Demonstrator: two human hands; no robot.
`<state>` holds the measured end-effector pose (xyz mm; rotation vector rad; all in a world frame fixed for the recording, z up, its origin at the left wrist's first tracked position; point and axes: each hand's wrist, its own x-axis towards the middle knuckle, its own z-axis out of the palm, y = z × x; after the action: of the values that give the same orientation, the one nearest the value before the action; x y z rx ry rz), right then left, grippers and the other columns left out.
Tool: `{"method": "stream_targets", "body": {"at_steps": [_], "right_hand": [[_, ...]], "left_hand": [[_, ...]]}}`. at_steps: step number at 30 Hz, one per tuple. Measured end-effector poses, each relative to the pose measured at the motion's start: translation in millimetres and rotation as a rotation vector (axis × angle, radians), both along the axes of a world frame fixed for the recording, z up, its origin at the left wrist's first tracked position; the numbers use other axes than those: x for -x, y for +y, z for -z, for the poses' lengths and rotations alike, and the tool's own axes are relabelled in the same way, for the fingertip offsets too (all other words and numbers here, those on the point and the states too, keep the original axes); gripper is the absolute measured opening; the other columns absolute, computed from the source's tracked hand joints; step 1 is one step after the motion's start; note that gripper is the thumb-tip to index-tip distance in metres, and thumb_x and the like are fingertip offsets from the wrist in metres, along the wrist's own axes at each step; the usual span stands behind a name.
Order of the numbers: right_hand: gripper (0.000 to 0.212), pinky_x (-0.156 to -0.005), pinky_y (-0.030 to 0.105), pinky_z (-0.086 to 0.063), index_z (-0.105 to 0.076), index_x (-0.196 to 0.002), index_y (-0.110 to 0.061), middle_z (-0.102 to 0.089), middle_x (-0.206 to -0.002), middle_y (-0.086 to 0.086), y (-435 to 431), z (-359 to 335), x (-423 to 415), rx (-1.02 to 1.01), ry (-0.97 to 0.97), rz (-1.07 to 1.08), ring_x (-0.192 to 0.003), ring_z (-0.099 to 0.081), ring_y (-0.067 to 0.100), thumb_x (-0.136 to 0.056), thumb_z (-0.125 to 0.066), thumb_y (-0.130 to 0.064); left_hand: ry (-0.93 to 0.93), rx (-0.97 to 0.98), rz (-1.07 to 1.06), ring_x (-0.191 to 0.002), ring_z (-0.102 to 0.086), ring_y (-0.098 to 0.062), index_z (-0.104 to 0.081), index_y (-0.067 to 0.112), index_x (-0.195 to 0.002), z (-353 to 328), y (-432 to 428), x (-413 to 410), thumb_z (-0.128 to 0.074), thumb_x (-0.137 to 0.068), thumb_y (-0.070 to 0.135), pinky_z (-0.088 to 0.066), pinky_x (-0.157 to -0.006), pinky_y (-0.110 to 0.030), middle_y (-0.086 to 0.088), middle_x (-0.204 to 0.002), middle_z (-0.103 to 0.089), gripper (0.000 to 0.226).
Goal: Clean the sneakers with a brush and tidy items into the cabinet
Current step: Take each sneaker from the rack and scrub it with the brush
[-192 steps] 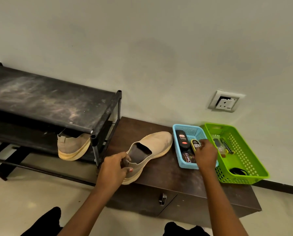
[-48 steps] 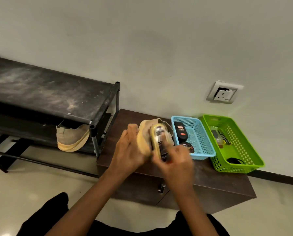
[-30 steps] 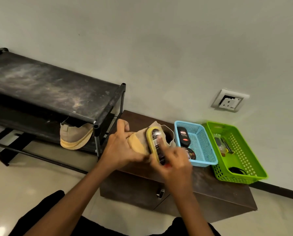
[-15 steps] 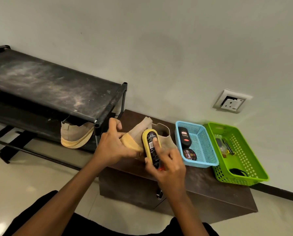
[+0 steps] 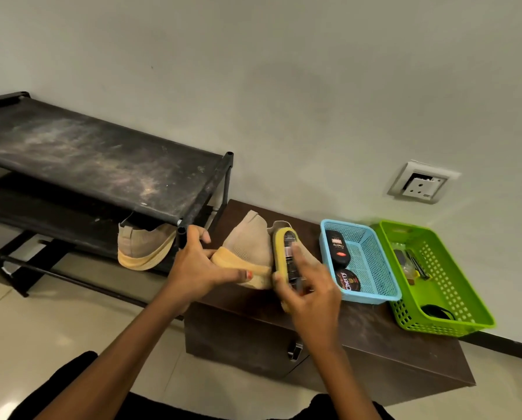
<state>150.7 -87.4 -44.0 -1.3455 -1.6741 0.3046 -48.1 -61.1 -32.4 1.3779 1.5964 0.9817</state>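
One head-worn view looks forward and down, close over the hands [image 5: 247,274], toward the wall [image 5: 284,86].

- A beige knit sneaker [image 5: 247,247] with a yellowish sole is seen.
- A yellow-edged black brush [image 5: 285,256] is shown.
- A light-blue mesh basket [image 5: 371,262] and a lime-green slotted basket [image 5: 453,283] are seen.
- A dark-brown cabinet [image 5: 359,338] is shown.

The sneaker [image 5: 247,247] is matt beige knit cloth with a paler rubbery sole; the brush [image 5: 287,256] has a glossy yellow plastic body; both baskets, blue [image 5: 371,268] and green [image 5: 453,286], are perforated shiny plastic; the tabletop [image 5: 374,325] is dark wood-grain, dusty; the rack shelf [image 5: 96,159] is black cloth, scuffed; the floor [image 5: 41,325] is glossy tile.
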Motion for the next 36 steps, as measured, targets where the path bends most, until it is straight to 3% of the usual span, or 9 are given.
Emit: {"method": "stream_targets", "body": {"at_steps": [3,7,12,16,20,25,29,32,36], "right_hand": [[0.058,-0.064,0.002,-0.035,-0.055,-0.13,-0.02,-0.046,-0.076,-0.009,-5.7,4.3,6.3,-0.023,-0.097,-0.099,-0.071,-0.041,-0.006,-0.076,-0.067,-0.037],[0.058,-0.062,0.0,-0.034,-0.05,-0.127,-0.026,-0.06,-0.08,-0.001,16.5,9.6,-20.8,0.106,-0.012,0.202,-0.063,-0.044,-0.001,-0.076,-0.077,-0.021],[0.056,-0.064,-0.001,-0.035,-0.055,-0.129,-0.018,-0.053,-0.082,-0.006,-4.7,11.5,0.5,0.035,-0.039,-0.065,-0.076,-0.047,-0.007,-0.077,-0.072,-0.031],[0.055,-0.065,-0.002,-0.035,-0.052,-0.126,-0.025,-0.065,-0.101,0.008,17.9,15.8,-21.7,0.114,0.06,0.197,-0.077,-0.054,-0.007,-0.077,-0.076,-0.019],[0.055,-0.063,0.001,-0.035,-0.055,-0.13,-0.021,-0.052,-0.078,-0.002,-5.9,8.9,4.4,0.04,-0.04,-0.091,-0.072,-0.044,-0.007,-0.078,-0.071,-0.031],[0.052,-0.067,0.006,-0.044,-0.052,-0.124,-0.034,-0.064,-0.107,-0.002,23.5,23.9,-23.9,0.157,0.067,0.14,-0.087,-0.06,0.007,-0.078,-0.074,-0.025],[0.053,-0.064,0.004,-0.038,-0.054,-0.128,-0.03,-0.053,-0.08,-0.002,-2.1,8.2,-0.9,0.055,-0.015,-0.051,-0.074,-0.047,-0.003,-0.078,-0.072,-0.032],[0.054,-0.061,0.004,-0.036,-0.056,-0.129,-0.023,-0.057,-0.08,0.004,3.9,11.6,-12.1,0.076,-0.08,-0.032,-0.072,-0.048,0.0,-0.078,-0.07,-0.033],[0.051,-0.061,0.003,-0.036,-0.059,-0.126,-0.02,-0.053,-0.079,-0.004,17.8,9.3,-20.2,0.139,-0.03,0.152,-0.063,-0.046,-0.002,-0.078,-0.074,-0.026]], "left_hand": [[-0.04,0.021,-0.013,-0.094,-0.059,-0.017,-0.032,0.022,-0.102,1.2,1.0,3.6,-0.092,-0.043,0.037,-0.052,-0.077,-0.038,0.001,-0.096,-0.063,0.086],[-0.033,0.04,0.004,-0.096,-0.058,-0.015,-0.032,0.024,-0.103,1.4,-2.7,4.4,-0.093,-0.037,0.042,-0.052,-0.078,-0.036,-0.003,-0.102,-0.064,0.091],[-0.046,0.07,0.011,-0.098,-0.058,-0.017,-0.03,0.028,-0.102,0.3,-1.4,6.2,-0.08,-0.022,0.059,-0.052,-0.084,-0.045,-0.001,-0.104,-0.064,0.099],[-0.068,0.083,0.014,-0.101,-0.058,-0.018,-0.032,0.027,-0.104,0.8,-2.9,5.6,-0.082,-0.022,0.059,-0.052,-0.087,-0.046,0.0,-0.102,-0.061,0.102],[-0.089,0.098,0.01,-0.099,-0.058,-0.019,-0.032,0.026,-0.106,0.6,0.8,7.3,-0.092,-0.029,0.045,-0.052,-0.086,-0.049,0.001,-0.101,-0.059,0.1],[-0.072,0.109,0.013,-0.102,-0.058,-0.021,-0.033,0.03,-0.107,5.0,-2.0,5.9,-0.089,-0.021,0.055,-0.055,-0.083,-0.046,-0.004,-0.111,-0.059,0.105],[-0.051,0.102,0.029,-0.105,-0.057,-0.021,-0.035,0.033,-0.124,4.1,-1.0,6.9,-0.092,-0.027,0.049,-0.052,-0.089,-0.046,-0.006,-0.118,-0.061,0.114],[-0.043,0.11,0.065,-0.101,-0.059,-0.015,-0.045,0.021,-0.132,4.8,-0.2,6.7,-0.088,-0.035,0.043,-0.054,-0.084,-0.035,0.003,-0.113,-0.062,0.108],[-0.026,0.135,0.105,-0.087,-0.062,-0.007,-0.061,0.019,-0.117,0.3,-5.0,6.6,-0.086,-0.03,0.057,-0.053,-0.069,-0.021,0.013,-0.093,-0.064,0.098]]}}
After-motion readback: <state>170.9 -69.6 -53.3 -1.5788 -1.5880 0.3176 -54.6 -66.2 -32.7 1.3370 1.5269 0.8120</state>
